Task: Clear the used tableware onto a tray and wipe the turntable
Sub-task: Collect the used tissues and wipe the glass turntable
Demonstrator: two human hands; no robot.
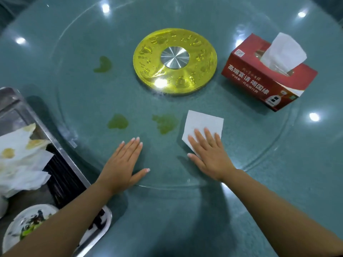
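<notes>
We are laying our left hand [124, 164] flat, fingers straight, on the near part of the glass turntable [241, 145], while our right hand [209, 153] is pressing a white tissue [202, 123] flat, just right of a green smear [165, 123]. At our left the tray [61, 145] is holding crumpled tissues [22, 160], a used plate [24, 225] and what may be a dark dish. Farther off, two more smears [118, 121] [103, 64] are lying near the gold hub [174, 61], with the red tissue box [267, 76] at its right.
</notes>
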